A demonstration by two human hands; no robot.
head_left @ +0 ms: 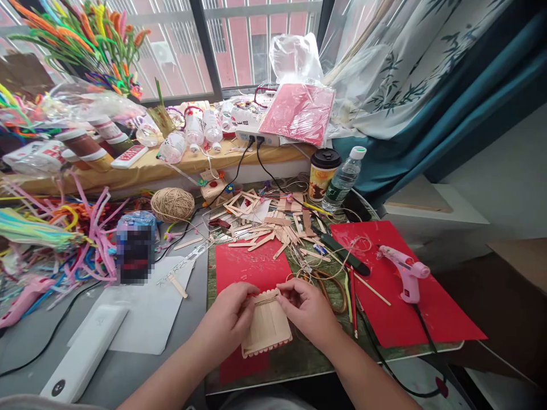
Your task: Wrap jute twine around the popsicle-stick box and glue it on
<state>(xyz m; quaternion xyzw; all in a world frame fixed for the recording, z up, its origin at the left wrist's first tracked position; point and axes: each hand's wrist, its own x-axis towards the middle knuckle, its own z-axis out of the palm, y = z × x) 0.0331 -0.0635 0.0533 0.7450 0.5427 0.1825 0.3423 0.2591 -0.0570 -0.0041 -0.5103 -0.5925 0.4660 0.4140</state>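
Observation:
A small panel of wooden craft sticks [267, 326] glued side by side lies on a red sheet of paper [245, 267] in front of me. My left hand [228, 322] grips its left edge, fingers curled over the top. My right hand [305, 307] pinches its upper right corner, where a thin twine loops across the top. Loose wooden sticks [273, 230] lie scattered just behind the panel.
A pink glue gun [404, 273] rests on a second red sheet [401, 307] at the right. Behind stand a twine ball [172, 204], coffee cup [323, 172] and water bottle [344, 177]. Pipe cleaners [51, 233] pile at the left, near a white device [83, 353].

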